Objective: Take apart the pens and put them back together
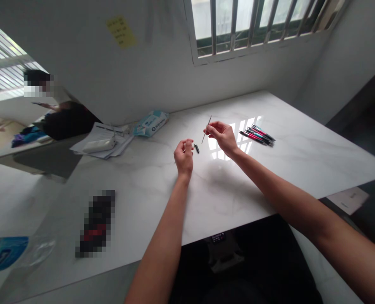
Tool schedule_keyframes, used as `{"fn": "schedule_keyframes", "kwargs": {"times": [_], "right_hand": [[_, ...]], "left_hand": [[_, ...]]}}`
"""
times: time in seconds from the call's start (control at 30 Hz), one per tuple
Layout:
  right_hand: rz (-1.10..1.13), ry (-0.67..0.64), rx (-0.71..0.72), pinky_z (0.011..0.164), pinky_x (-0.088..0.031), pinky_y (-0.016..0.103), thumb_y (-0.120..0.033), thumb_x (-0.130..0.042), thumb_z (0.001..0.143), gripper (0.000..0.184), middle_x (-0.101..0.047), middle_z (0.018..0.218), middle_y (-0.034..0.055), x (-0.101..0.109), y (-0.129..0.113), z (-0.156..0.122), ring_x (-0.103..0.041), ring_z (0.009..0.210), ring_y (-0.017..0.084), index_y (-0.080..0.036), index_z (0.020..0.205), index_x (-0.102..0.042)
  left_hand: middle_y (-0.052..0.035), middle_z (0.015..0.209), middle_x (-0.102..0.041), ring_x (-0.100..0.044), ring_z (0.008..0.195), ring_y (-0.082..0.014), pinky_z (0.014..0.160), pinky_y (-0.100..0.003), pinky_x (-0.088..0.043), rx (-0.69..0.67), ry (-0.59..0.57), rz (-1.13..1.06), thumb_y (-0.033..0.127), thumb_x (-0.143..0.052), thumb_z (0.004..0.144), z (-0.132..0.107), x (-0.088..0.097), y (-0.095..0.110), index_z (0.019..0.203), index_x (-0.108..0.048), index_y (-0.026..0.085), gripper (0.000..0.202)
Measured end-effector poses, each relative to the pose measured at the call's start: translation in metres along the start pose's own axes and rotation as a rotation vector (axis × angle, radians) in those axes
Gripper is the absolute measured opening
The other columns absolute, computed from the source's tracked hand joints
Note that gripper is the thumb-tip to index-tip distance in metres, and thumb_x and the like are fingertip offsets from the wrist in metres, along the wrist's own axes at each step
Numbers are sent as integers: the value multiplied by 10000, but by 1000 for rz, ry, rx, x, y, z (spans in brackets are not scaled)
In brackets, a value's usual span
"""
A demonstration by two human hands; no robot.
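Note:
My right hand [222,136] is raised over the white marble table [269,177], its fingers pinched on a thin pen refill [206,129] that points up and away. My left hand [184,155] is closed just to the left, gripping a small dark pen part [196,148] that sticks out toward the refill. The two hands are a short gap apart. A bundle of several red, teal and black pens [257,135] lies on the table to the right of my right hand.
A pack of wipes [151,122] and a stack of papers with a white object [103,142] lie at the table's back left. A blurred dark item [96,223] lies near the front left. Another person [56,114] sits far left. A barred window [253,25] is behind.

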State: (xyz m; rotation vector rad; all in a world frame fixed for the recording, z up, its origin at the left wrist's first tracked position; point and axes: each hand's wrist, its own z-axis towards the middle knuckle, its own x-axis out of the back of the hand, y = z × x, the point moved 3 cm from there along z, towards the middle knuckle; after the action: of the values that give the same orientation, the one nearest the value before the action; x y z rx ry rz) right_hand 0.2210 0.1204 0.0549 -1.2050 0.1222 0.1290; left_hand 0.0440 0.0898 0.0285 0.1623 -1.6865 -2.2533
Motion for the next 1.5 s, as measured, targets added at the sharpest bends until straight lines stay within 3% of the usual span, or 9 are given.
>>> {"fn": "schedule_keyframes", "kwargs": {"times": [0.2, 0.37, 0.5, 0.63, 0.83, 1.0, 1.17, 1.33, 1.5], "right_hand": [[-263, -201, 98, 789, -630, 327, -419, -776, 883, 236, -812, 861, 54, -18, 10, -17, -775, 811, 196, -184, 912, -775], [-302, -317, 81, 776, -628, 300, -339, -746, 883, 171, -827, 887, 49, -26, 20, -24, -786, 804, 188, -178, 923, -789], [-383, -393, 64, 731, -592, 268, -275, -738, 866, 120, -807, 821, 40, -20, 22, -22, -756, 751, 166, -173, 897, -792], [-536, -340, 69, 712, -544, 254, -199, -725, 870, 143, -776, 765, 11, -11, 25, -18, -702, 683, 139, -188, 992, -798], [-785, -209, 8, 764, -528, 262, -182, -733, 895, 173, -789, 809, 14, -2, 39, -9, -688, 701, 140, -200, 1052, -804], [-883, -235, 18, 855, -537, 284, -121, -668, 936, 221, -813, 985, 61, 3, 45, -1, -720, 834, 171, -195, 1060, -835], [-985, -299, 22, 889, -517, 295, -126, -668, 941, 238, -771, 1085, 106, 4, 45, -1, -703, 919, 204, -188, 1060, -865], [-963, -353, 57, 958, -500, 312, -202, -702, 933, 229, -747, 1084, 96, -1, 46, -7, -680, 1015, 234, -216, 1097, -861], [-957, -358, 77, 1002, -488, 332, -232, -698, 946, 225, -733, 1100, 97, -3, 50, -11, -660, 1055, 247, -231, 1105, -858]], "left_hand": [[-69, 900, -757, -599, 656, -113, 556, -235, -443, 84, 46, -191, 592, -892, 727, 3, 2, -1, 988, -784, 165, 512], [-53, 855, -760, -603, 648, -108, 563, -227, -452, 102, 42, -199, 536, -908, 716, 2, 4, -1, 930, -780, 170, 443], [-48, 868, -764, -605, 634, -101, 544, -212, -428, 84, 103, -176, 502, -861, 777, 6, 13, 2, 1002, -752, 177, 410], [-25, 833, -748, -570, 578, -78, 520, -191, -401, 53, 122, -122, 439, -833, 821, 9, 21, 6, 965, -694, 189, 320], [-32, 805, -755, -523, 525, -74, 487, -192, -359, 126, 28, -23, 483, -803, 809, 8, 19, 5, 934, -702, 183, 341], [-79, 833, -803, -563, 542, -107, 527, -217, -393, 125, -31, 207, 516, -752, 840, 10, 26, 6, 969, -744, 173, 366], [-50, 857, -831, -674, 688, -177, 666, -271, -461, 126, -135, 652, 412, -727, 859, 20, 32, 19, 935, -793, 234, 204], [-73, 903, -837, -747, 929, -272, 790, -325, -491, 108, -246, 1014, 366, -711, 860, 40, 19, 25, 917, -822, 264, 160], [-142, 1013, -831, -753, 1006, -325, 822, -359, -510, 126, -298, 1176, 364, -696, 862, 54, 3, 13, 973, -833, 259, 206]]}}
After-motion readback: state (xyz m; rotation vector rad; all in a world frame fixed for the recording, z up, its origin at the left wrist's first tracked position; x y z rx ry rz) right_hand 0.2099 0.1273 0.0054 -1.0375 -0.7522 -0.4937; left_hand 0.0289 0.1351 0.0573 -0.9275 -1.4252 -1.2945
